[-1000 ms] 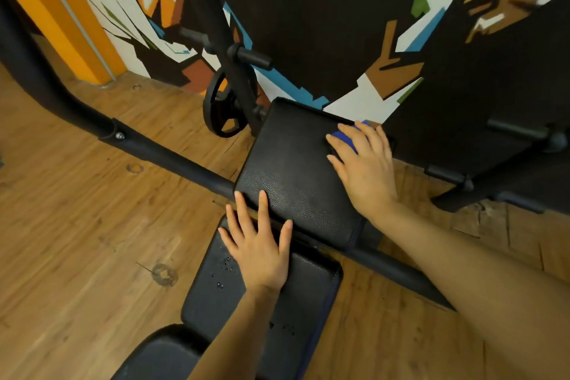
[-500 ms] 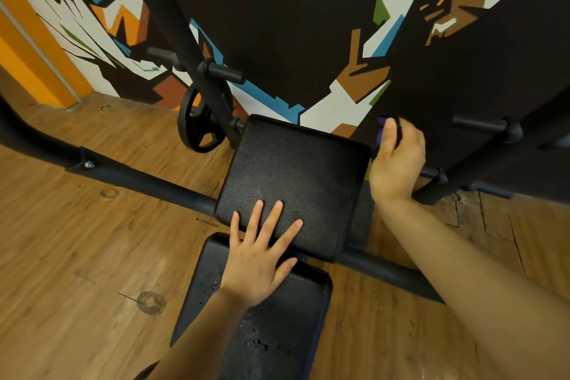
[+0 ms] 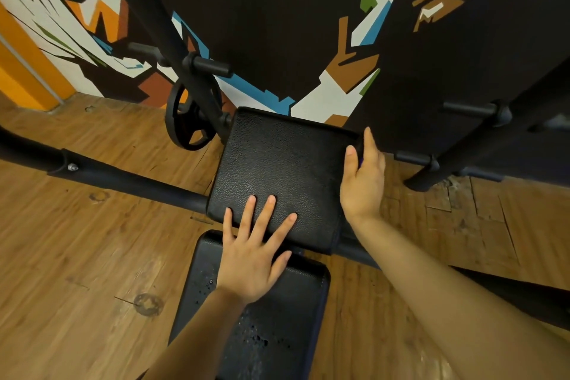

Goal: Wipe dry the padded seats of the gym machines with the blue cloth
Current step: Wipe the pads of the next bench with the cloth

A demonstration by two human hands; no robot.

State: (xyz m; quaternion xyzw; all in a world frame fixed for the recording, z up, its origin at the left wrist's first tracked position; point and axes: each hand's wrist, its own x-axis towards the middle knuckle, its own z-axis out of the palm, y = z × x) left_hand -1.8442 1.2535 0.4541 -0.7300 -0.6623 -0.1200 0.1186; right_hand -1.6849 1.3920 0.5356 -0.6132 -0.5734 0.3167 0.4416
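Note:
The upper black padded seat (image 3: 277, 170) fills the middle of the head view. Below it, nearer me, sits a lower black pad (image 3: 293, 311) with water droplets on its surface. My left hand (image 3: 253, 256) lies flat with spread fingers on the upper pad's near edge, its palm over the gap between the pads. My right hand (image 3: 364, 182) is at the upper pad's right edge, thumb on top and fingers down the side. It holds the blue cloth (image 3: 359, 162) against that side. Only a thin dark-blue sliver of the cloth shows between thumb and fingers.
A black weight plate (image 3: 188, 123) hangs on the slanted upright (image 3: 160, 18) left of the pad. A thick black frame tube (image 3: 123, 179) crosses the wooden floor (image 3: 77, 256). More black frame bars and pegs (image 3: 462, 148) stand on the right, before the painted wall (image 3: 277, 25).
My right hand slid with the cloth off the pad's far right corner and now sits lower along its right side. My left hand has stayed on the near edge.

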